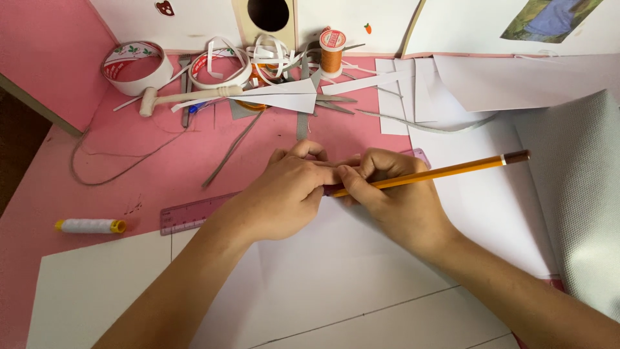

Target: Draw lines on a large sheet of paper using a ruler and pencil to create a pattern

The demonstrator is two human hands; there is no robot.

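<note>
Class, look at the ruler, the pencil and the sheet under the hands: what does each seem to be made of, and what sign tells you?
Ruler: likely clear pink plastic; the table's colour shows through it.
Pencil, held in the right hand: probably wood with glossy orange paint and a dark end.
Sheet: matte white paper, thin, with ruled pencil lines.

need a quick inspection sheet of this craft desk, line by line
surface: pink desk, mostly covered by white paper sheets
job's things: pink ruler on the paper edge; orange pencil along it
clutter: tape roll, paper strips, orange thread spool, white thread spool, grey fabric
hands: left hand presses the ruler; right hand grips the pencil
cables: nothing seen; a loose grey cord
surroundings: white box with round hole
</note>
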